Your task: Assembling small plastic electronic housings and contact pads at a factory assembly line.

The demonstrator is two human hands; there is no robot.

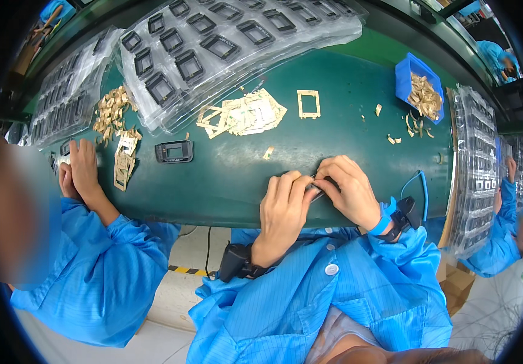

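Close to the table's near edge, my left hand (286, 203) and my right hand (349, 188) meet, fingers bent and closed on one small dark part (315, 193). Only a sliver of it shows between the fingertips, so its full shape is hidden. Beyond my hands a small cream scrap (269, 153) lies on the green table (231, 176). A black plastic frame (175, 152) with a rectangular opening rests to the left. Farther off are a heap of flat cream frame-shaped pieces (246, 115) and a single cream frame (309, 104).
Clear trays of black frames (213, 45) fill the far left. A blue bin (419, 88) holds curled tan scraps, with several scraps beside it. More scraps (111, 112) are heaped at left. A co-worker's hands (79, 170) work there. Stacked trays (477, 164) border the right edge.
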